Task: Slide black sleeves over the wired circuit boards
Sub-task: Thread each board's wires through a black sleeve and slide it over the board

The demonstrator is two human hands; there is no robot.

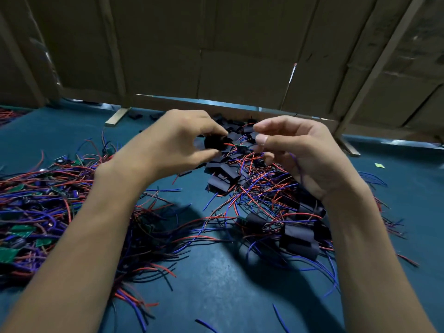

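My left hand (177,138) pinches a black sleeve (213,142) between thumb and fingers, above the table. A red wire runs from the sleeve's mouth toward a small green circuit board (242,147) hanging just right of it. My right hand (298,150) is level with the left, fingers curled, and holds the board's blue wire (298,167), which trails down across the palm. The two hands are a short gap apart. Whether the right fingertips touch the board itself is unclear from blur.
Bare green boards with red and blue wires are heaped at the left (36,212). Sleeved boards and loose black sleeves lie under and right of my hands (298,234). A cardboard wall (216,56) stands along the back of the blue table (216,284).
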